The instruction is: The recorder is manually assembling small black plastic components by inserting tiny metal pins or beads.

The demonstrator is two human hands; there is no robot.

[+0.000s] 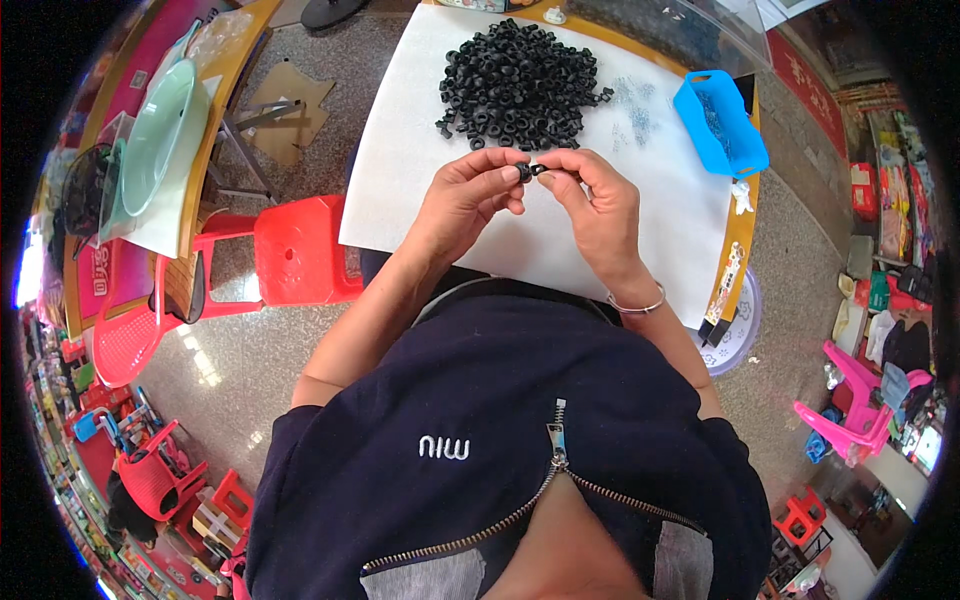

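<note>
My left hand (462,200) pinches a small black ring-like part (523,172) between thumb and fingertips. Close against it, my right hand (603,205) grips a smaller black piece with a loop (540,169). The two pieces meet or nearly meet; I cannot tell whether they are joined. Both hands are over the white sheet (660,240) on the table. Just beyond them lies a large heap of small black ring-shaped parts (520,80), a few loose at its near edge. Tiny greyish bits (635,110) are scattered right of the heap.
A blue plastic basket (745,160) with small bits inside stands at the table's right edge. Left are a red stool (298,250) and another table with a pale green basin (165,140). A light purple basin (740,325) sits below the table's right corner.
</note>
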